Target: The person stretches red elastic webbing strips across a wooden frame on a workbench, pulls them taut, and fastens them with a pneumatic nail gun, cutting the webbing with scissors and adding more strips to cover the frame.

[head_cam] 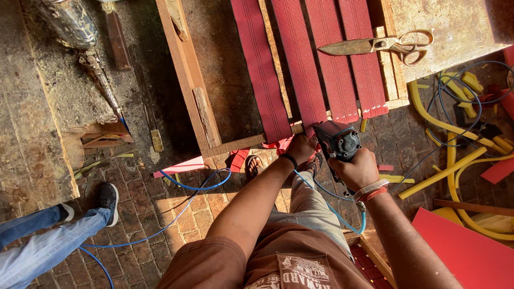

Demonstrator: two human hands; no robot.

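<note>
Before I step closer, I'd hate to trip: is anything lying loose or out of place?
Yes. Yellow strips and red offcuts litter the brick floor, and a blue air hose snakes across it. Large shears lie loose on the webbing.

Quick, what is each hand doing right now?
Left hand: closed on the red strap end.
Right hand: closed around the stapler.

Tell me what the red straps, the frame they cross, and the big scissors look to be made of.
Red straps: woven webbing, probably synthetic or elastic, judging by the ribbed weave and pale stitched ends.
Frame: bare, rough wood, unpainted, with visible grain and worn edges.
Scissors: metal, dull and tarnished to a brownish tone, with looped handles; likely steel, though the look leaves it open.
</note>
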